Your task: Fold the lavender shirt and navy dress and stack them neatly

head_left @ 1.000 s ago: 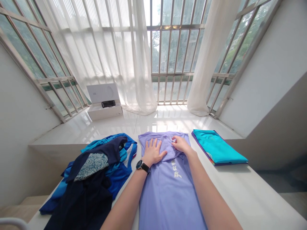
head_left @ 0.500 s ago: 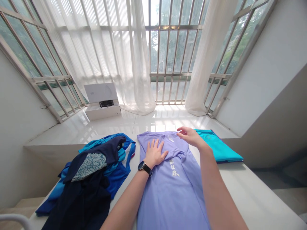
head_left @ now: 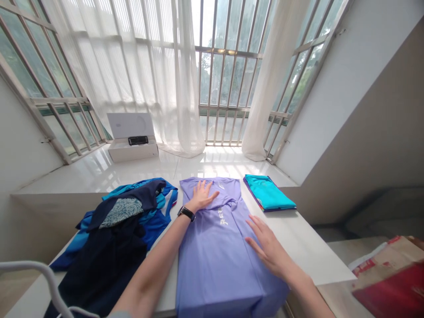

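A lavender shirt [head_left: 212, 260] with white lettering lies lengthwise on the white table [head_left: 311, 247], its lower end hanging over the front edge. My left hand [head_left: 201, 196], a dark watch on its wrist, rests with spread fingers on the upper part of the shirt. Over the shirt's right side is my right hand [head_left: 265, 245], fingers stretched out and holding nothing; whether it touches the cloth I cannot tell. Beyond it, to the right, sits a folded turquoise garment [head_left: 270, 192].
Dark and blue clothes [head_left: 115, 238] lie heaped on the left. An open white box [head_left: 132, 150] holding a black device stands on the window ledge [head_left: 182, 165]. A pale curved tube [head_left: 49, 278] crosses the lower left corner. At lower right is a red and tan bag [head_left: 394, 274].
My right hand has come down from the shirt's top edge to its right side. My left hand stays spread on the cloth. The view has turned right, bringing the bag into sight.
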### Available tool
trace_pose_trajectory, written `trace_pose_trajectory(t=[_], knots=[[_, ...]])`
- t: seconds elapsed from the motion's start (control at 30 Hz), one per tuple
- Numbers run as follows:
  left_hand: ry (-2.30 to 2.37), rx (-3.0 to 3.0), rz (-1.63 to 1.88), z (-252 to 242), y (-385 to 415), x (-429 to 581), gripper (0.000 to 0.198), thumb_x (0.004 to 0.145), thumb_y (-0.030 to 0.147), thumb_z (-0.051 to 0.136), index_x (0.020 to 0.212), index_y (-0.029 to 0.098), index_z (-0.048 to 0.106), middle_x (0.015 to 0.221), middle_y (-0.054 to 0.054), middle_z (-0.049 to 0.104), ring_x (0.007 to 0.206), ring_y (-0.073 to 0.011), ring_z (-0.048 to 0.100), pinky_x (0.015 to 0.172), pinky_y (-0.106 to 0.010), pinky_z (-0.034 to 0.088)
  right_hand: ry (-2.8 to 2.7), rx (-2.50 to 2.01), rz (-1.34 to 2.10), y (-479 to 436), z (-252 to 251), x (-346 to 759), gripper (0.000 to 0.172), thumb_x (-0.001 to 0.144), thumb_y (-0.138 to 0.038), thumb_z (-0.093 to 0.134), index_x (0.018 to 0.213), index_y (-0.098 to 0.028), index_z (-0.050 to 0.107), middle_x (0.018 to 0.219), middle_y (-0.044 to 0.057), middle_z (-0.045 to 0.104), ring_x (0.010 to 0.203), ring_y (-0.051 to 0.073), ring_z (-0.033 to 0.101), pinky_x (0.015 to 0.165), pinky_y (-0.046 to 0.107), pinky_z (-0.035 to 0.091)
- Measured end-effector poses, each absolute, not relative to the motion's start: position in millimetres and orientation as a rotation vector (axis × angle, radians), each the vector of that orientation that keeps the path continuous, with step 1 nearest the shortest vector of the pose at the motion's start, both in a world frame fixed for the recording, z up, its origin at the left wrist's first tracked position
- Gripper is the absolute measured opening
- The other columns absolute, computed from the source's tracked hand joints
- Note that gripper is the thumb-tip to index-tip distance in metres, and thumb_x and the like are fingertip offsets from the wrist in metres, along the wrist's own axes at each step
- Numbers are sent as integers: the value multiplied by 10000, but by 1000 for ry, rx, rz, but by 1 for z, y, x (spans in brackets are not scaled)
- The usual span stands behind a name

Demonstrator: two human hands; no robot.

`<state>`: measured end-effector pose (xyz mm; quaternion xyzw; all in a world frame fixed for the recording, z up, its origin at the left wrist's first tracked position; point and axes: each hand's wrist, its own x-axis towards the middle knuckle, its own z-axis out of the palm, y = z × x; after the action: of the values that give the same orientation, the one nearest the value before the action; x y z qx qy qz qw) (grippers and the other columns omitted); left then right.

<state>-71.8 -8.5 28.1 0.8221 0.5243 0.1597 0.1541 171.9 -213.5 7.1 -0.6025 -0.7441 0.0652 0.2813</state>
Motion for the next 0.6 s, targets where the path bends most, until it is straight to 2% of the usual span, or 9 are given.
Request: trace_pose_trajectory(t=[0.07, 0.13, 0.2, 0.27, 0.33, 0.37, 0.47, 0.53, 0.6], knots=[[1486, 2393, 604, 54, -20, -74, 656, 1029, 583, 414, 1568, 212, 388, 1669, -165, 296, 1574, -366, 141, 1233, -595, 189, -1768, -1597, 238, -265, -1, 176, 441, 991, -515, 501, 1297, -243, 665, 1436, 123, 626, 1358, 305, 560, 1143, 505, 468], [1371, 2489, 833, 77, -40, -82, 577, 1037, 526, 448, 1521, 213, 443, 1632, -156, 371, 1562, -333, 205, 1237, -554, 229, -1468, -1642, 336, -311, -13, 179, 386, 976, -537, 531, 1147, -241, 710, 1251, 108, 726, 1194, 278, 667, 1056, 423, 541], [1212, 2519, 955, 92, -70, -97, 515, 1027, 501, 481, 1446, 204, 517, 1573, -151, 456, 1509, -308, 341, 1223, -506, 300, -1140, -1697, 452, -347, -30, 181, 414, 923, -604, 584, 1019, -224, 717, 1056, 97, 774, 1004, 265, 730, 930, 361, 598], [1095, 2410, 1017, 97, -111, -117, 472, 1004, 496, 515, 1357, 190, 588, 1485, -145, 549, 1383, -283, 513, 1152, -452, 422, -915, -1714, 553, -370, -52, 183, 481, 827, -676, 656, 956, -215, 708, 945, 89, 780, 905, 268, 745, 862, 346, 618], [1083, 2147, 1122, 92, -163, -142, 436, 978, 505, 544, 1252, 183, 649, 1292, -127, 676, 1129, -248, 678, 975, -390, 554, -833, -1704, 633, -383, -75, 185, 535, 708, -703, 742, 934, -220, 696, 931, 83, 782, 907, 283, 751, 865, 362, 623], [1100, 1997, 1163, 86, -193, -155, 407, 968, 511, 560, 1177, 183, 682, 1162, -108, 725, 1009, -230, 708, 905, -364, 577, -822, -1691, 663, -386, -86, 186, 555, 664, -697, 774, 943, -225, 689, 963, 85, 783, 944, 293, 751, 887, 374, 620], [1182, 1646, 1211, 53, -285, -190, 402, 953, 550, 575, 924, 184, 738, 813, -49, 729, 779, -196, 688, 740, -291, 567, -807, -1647, 714, -388, -108, 191, 614, 628, -662, 814, 1037, -227, 666, 1132, 106, 763, 1123, 317, 713, 983, 401, 589], [1284, 1451, 1181, 23, -335, -204, 456, 958, 582, 555, 819, 182, 722, 726, -36, 698, 695, -180, 649, 680, -272, 538, -823, -1627, 760, -384, -112, 197, 649, 622, -652, 825, 1078, -220, 664, 1182, 118, 751, 1182, 326, 688, 1013, 411, 574], [1405, 1302, 1140, -9, -367, -211, 487, 923, 636, 573, 781, 187, 696, 777, -49, 719, 730, -198, 668, 692, -287, 544, -839, -1611, 802, -378, -110, 202, 668, 595, -664, 838, 1063, -213, 680, 1153, 119, 762, 1157, 331, 700, 1002, 416, 581]])
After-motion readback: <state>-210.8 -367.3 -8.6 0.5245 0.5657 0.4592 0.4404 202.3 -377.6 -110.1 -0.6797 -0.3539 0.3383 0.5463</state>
